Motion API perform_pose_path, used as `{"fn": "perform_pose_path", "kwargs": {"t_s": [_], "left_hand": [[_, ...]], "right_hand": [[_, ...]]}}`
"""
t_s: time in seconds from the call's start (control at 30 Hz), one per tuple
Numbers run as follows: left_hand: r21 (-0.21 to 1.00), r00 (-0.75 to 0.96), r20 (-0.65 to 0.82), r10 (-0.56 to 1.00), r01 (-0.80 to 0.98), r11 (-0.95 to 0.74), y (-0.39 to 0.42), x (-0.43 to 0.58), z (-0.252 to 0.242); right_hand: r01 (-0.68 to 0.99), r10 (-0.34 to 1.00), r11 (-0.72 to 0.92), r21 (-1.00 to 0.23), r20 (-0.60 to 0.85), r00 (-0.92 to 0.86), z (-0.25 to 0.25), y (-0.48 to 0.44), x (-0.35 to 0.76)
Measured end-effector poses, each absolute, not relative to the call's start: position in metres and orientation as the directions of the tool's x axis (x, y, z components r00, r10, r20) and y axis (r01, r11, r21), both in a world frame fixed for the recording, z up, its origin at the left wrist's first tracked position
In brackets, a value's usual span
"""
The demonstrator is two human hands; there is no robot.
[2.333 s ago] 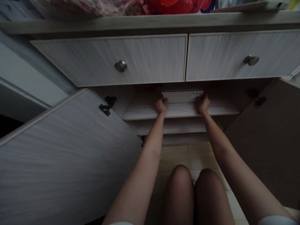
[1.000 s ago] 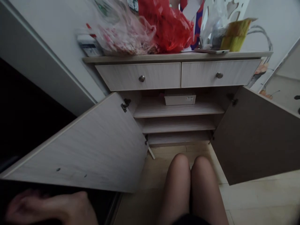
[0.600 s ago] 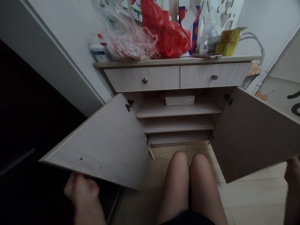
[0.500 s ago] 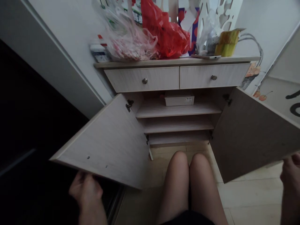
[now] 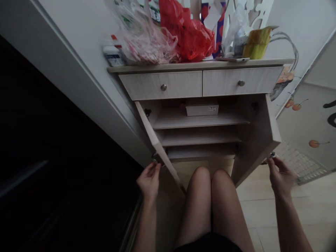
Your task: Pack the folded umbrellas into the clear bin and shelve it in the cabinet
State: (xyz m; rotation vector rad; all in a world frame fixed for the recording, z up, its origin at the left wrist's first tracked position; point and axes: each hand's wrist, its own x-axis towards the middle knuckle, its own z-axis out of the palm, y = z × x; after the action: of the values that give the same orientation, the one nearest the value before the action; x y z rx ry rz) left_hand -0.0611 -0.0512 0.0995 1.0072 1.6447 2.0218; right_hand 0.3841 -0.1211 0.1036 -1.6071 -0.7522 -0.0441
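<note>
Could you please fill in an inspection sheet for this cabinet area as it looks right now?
Surface: pale floor tiles.
Job's things: left door and right door half open; white box on top shelf.
Clutter: red bag, pink bag on cabinet top.
Hands: left hand at left door's knob; right hand at right door's knob.
Cables: nothing seen.
Surroundings: dark opening on the left.

Left hand [image 5: 149, 179]: raised at near left, fingers loosely curled, fingertips pointing up and pinched together.
Right hand [image 5: 281, 173]: raised at near right, fingers bent, thumb and forefinger tips close.
Forearms: both bare, rising from the bottom edge, well apart.
Knees: bare, pressed together between the arms.
</note>
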Motion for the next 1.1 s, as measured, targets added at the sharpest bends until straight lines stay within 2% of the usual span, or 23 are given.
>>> {"fn": "perform_pose_path", "kwargs": {"t_s": [0.27, 0.6, 0.87, 1.1], "left_hand": [[0.928, -0.45, 0.372, 0.812, 0.153, -0.34, -0.001, 0.019, 0.11], [0.883, -0.274, 0.436, 0.857, 0.315, -0.349, 0.06, 0.071, 0.109], [0.793, -0.209, 0.487, 0.848, 0.512, -0.329, 0.096, 0.094, 0.119], [0.757, -0.185, 0.49, 0.852, 0.575, -0.311, 0.12, 0.105, 0.123]], "right_hand": [[0.437, 0.575, 0.168, -0.884, 0.448, 0.684, 0.108, -0.076, 0.329], [0.42, 0.681, 0.294, -0.858, 0.497, 0.538, 0.122, 0.024, 0.262], [0.488, 0.692, 0.26, -0.833, 0.513, 0.507, 0.127, 0.074, 0.239], [0.509, 0.694, 0.225, -0.831, 0.503, 0.515, 0.128, 0.109, 0.232]]}}
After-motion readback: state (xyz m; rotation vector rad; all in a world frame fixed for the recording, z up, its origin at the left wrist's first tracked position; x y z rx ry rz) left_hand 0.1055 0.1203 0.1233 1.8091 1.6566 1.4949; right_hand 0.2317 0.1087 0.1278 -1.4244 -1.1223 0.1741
